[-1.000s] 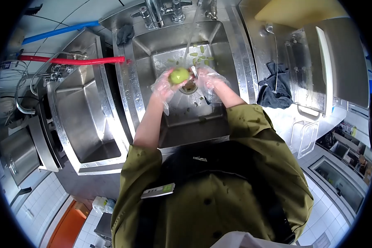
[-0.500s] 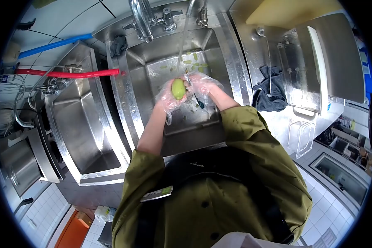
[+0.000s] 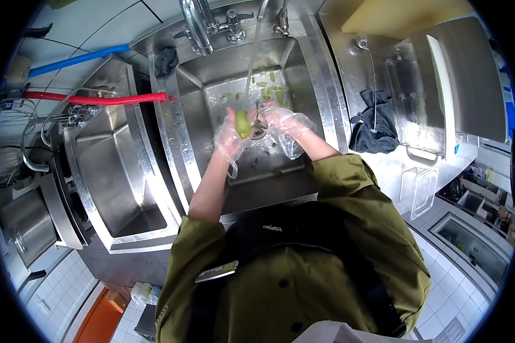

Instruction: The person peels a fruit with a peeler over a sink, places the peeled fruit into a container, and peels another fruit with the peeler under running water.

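Note:
A smooth, pale green oval fruit (image 3: 242, 124), possibly a chayote, rests in my left hand (image 3: 228, 136), whose fingers curl round its side. My right hand (image 3: 281, 120) is closed on a small peeler (image 3: 257, 108); its metal end shows beside the fruit, while the palm hides the handle. Both hands wear clear, loose plastic gloves. They are inside the steel sink (image 3: 190, 117), over the drain (image 3: 258, 134). Green peel strips (image 3: 278, 96) lie on the sink floor beyond my right hand. A thin stream of water (image 3: 250, 80) falls just behind the fruit.
A chrome faucet (image 3: 195, 28) rises at the sink's back edge. A second basin (image 3: 111, 171) stands left, with a red hose (image 3: 97, 100) across its back. On the right, a dark cloth (image 3: 375, 128) lies on the counter, with a ladle (image 3: 373, 86) over it.
The fruit has turned and tilted in my left hand. My right hand has shifted slightly right and turned; the dark handle seen below it earlier is now hidden. More peel lies in the sink.

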`<state>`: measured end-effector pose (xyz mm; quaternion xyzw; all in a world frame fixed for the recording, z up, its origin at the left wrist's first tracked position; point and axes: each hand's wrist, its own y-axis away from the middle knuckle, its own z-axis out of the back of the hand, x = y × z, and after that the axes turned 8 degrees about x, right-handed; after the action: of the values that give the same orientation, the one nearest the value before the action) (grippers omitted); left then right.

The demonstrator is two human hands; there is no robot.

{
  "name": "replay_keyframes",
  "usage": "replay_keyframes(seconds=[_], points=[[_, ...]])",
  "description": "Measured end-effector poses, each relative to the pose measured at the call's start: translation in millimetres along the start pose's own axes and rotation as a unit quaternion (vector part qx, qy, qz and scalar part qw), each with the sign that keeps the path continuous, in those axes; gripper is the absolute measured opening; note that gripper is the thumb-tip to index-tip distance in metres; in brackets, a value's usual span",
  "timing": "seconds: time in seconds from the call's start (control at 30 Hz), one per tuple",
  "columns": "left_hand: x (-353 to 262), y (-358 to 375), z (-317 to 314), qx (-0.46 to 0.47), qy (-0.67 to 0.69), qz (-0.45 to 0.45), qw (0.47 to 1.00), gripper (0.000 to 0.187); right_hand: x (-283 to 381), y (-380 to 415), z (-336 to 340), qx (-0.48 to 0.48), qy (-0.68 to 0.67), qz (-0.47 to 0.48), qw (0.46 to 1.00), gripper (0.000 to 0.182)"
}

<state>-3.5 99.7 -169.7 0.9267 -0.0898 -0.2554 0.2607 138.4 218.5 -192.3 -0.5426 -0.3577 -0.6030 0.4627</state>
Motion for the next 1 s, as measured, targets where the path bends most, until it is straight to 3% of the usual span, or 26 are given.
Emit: replay_keyframes(seconds=[0.03,0.07,0.17,0.23,0.3,0.37,0.47,0.57,0.67,0.73,0.8,0.87,0.9,0.93,0.97,1.0], points=[[1,1,-1,-0.006,-0.029,-0.018,0.999,0.053,-8,-2,-6,-0.032,-0.238,-0.064,0.969,0.008],[1,3,-1,-0.012,-0.058,-0.036,0.998,0.054,-15,-3,-12,-0.060,-0.462,-0.126,0.876,0.008],[18,-22,25,-0.119,-0.219,-0.143,0.958,0.055,-44,-11,-4,-0.029,-0.282,-0.241,0.928,0.010],[20,-26,30,-0.177,-0.270,-0.157,0.933,0.059,6,-15,-2,-0.032,-0.157,-0.291,0.943,0.015],[13,-16,11,-0.203,-0.298,-0.165,0.918,0.058,39,-23,-6,-0.034,-0.006,-0.317,0.948,0.018],[-6,18,-46,-0.200,-0.306,-0.165,0.916,0.053,43,-29,-11,-0.021,0.167,-0.327,0.930,0.019],[18,-12,16,-0.037,0.008,-0.080,0.996,0.051,87,-32,-7,0.048,0.189,-0.336,0.921,0.038],[-2,12,26,0.040,0.194,0.043,0.979,0.050,33,-30,11,0.026,0.003,-0.258,0.966,0.027],[-17,40,9,0.023,0.321,0.051,0.945,0.050,-43,-30,21,-0.033,-0.100,-0.207,0.973,0.022],[-19,47,6,0.015,0.329,0.026,0.944,0.053,-49,-37,19,-0.052,-0.272,-0.249,0.928,0.019],[-19,48,11,0.026,0.323,-0.001,0.946,0.055,-53,-48,17,-0.025,-0.183,-0.318,0.930,0.009],[-24,50,9,0.007,0.353,0.016,0.935,0.055,2,-63,8,-0.111,-0.257,-0.449,0.849,0.007],[-27,52,9,-0.002,0.368,0.025,0.929,0.055,-37,-56,9,-0.058,-0.223,-0.388,0.892,0.005],[-28,51,15,0.016,0.382,0.033,0.924,0.055,-32,-55,9,-0.013,-0.190,-0.319,0.928,0.004],[-29,48,23,0.036,0.395,0.042,0.917,0.055,-26,-46,9,-0.078,-0.351,-0.396,0.845,0.004],[-31,47,21,0.057,0.408,0.052,0.910,0.055,3,-43,9,-0.140,-0.497,-0.455,0.725,0.004]])
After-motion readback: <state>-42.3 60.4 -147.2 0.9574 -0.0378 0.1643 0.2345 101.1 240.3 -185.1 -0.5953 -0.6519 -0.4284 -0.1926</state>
